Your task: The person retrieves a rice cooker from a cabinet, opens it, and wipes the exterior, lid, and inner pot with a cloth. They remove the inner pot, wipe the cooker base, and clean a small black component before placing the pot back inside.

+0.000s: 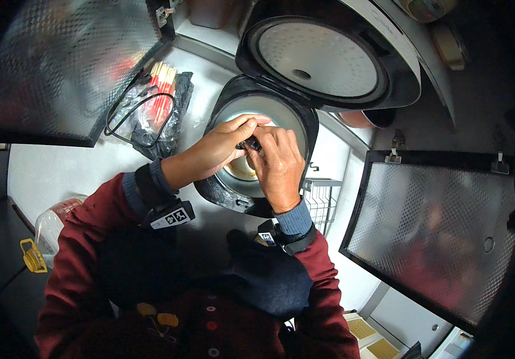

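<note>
A rice cooker (220, 197) stands before me with its lid (318, 56) tilted up and back. Its inner pot (284, 110) is uncovered, and brownish residue shows low inside. Over the pot's mouth, my left hand (223, 146) and my right hand (280, 164) meet at the fingertips. Between them they hold a small dark object (252, 142). Fingers cover most of it, so its kind cannot be told. The left thumb rests near its upper side, while the right thumb and fingers pinch it from the right.
Textured cabinet doors hang open at left (64, 67) and right (423, 238). Bundled chopsticks (163, 89), a black plastic bag (183, 98) and a looped black cord (170, 121) lie left of the cooker. A clear plastic bottle (48, 229) is farther left; a wire rack (322, 202) stands right.
</note>
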A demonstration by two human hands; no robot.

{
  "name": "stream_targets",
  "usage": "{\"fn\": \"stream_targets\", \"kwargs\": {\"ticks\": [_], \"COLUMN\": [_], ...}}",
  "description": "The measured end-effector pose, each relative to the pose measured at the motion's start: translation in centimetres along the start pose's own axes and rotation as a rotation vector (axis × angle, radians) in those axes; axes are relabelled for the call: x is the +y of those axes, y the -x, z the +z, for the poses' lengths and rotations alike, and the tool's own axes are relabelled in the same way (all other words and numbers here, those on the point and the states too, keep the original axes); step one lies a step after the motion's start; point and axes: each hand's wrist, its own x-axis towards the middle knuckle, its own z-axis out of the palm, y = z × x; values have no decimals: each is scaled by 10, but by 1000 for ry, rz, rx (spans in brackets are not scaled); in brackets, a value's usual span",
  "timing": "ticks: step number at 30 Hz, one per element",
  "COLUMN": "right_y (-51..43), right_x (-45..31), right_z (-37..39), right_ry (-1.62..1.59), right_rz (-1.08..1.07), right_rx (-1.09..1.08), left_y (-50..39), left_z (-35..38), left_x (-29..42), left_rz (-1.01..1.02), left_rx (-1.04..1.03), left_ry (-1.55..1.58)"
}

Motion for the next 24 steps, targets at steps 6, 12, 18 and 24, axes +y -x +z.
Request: {"fn": "stream_targets", "kwargs": {"ticks": [6, 12, 18, 24], "right_y": [3, -4, -7, -8], "right_x": [7, 19, 4, 0], "right_z": [10, 2, -3, 11], "right_ry": [40, -498, -144, 55], "right_rz": [-35, 374, -103, -111], "right_rx": [197, 359, 142, 211], "left_y": [-7, -5, -6, -1], "left_z": [11, 4, -1, 3], "left_x": [-5, -1, 16, 20], "left_rz": [116, 90, 128, 213], "left_rx": [-16, 121, 88, 117], "left_ry": [150, 544, 434, 21]}}
